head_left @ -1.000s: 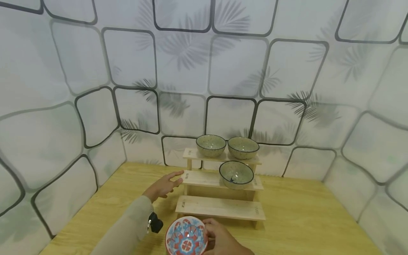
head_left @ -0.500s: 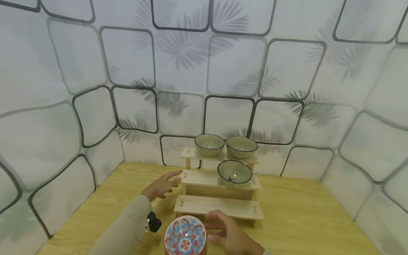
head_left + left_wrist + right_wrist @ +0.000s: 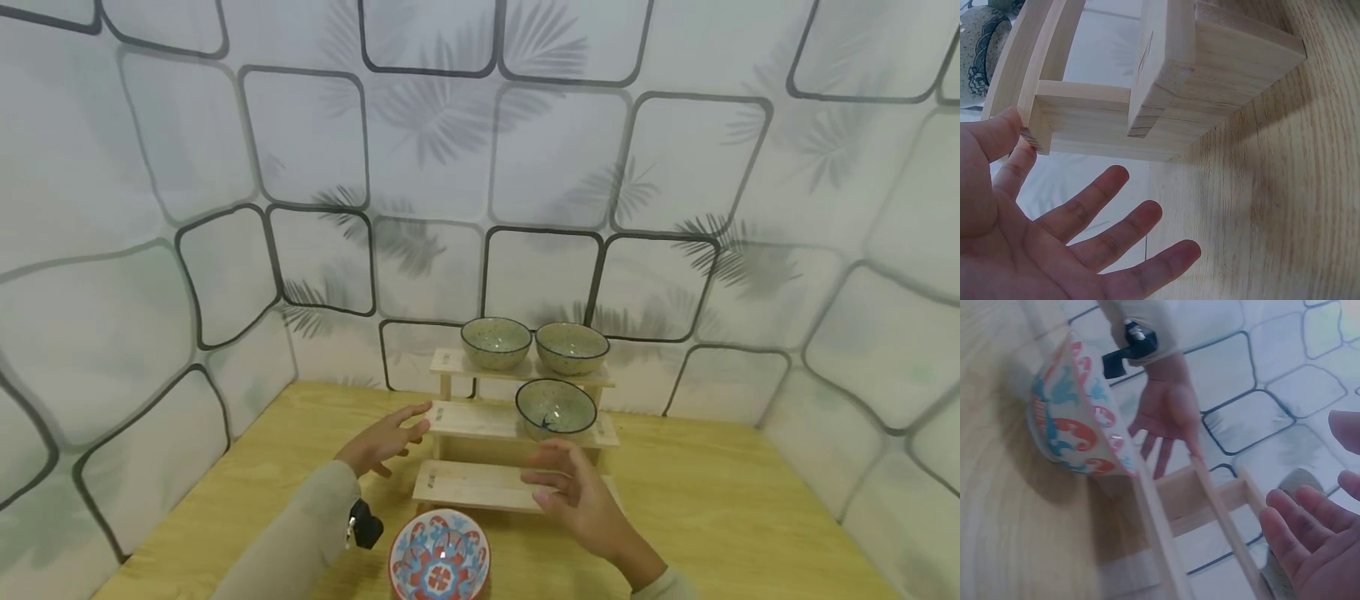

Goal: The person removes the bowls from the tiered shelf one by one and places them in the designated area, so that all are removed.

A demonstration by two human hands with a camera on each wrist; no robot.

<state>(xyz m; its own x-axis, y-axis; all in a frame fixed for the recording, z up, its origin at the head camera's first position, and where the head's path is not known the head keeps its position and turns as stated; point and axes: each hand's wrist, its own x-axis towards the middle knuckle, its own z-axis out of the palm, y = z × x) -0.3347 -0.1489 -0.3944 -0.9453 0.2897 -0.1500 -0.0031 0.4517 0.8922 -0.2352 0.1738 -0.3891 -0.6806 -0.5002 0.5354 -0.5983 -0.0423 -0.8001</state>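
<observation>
A three-step wooden display stand (image 3: 472, 483) stands on the table. My left hand (image 3: 378, 442) is at its left side, thumb and forefinger pinching the end of the middle shelf (image 3: 1030, 119) while the other fingers spread free. My right hand (image 3: 588, 504) is raised before the stand's right half, fingers loosely bent and holding nothing. It overlaps the bottom shelf in the head view, just below a green speckled bowl (image 3: 557, 407) on the middle shelf. On the table in front of the stand sits a red-and-blue patterned bowl (image 3: 440, 557), upright and untouched.
Two more green speckled bowls (image 3: 497, 343) stand side by side on the top shelf. The wood-grain table (image 3: 720, 500) meets patterned white walls (image 3: 555, 158) at the back and sides. A black device (image 3: 365, 525) is strapped at the left wrist.
My right hand has let go of the patterned bowl and moved up and right towards the stand. The left hand stays at the middle shelf's end; the bowls stay put.
</observation>
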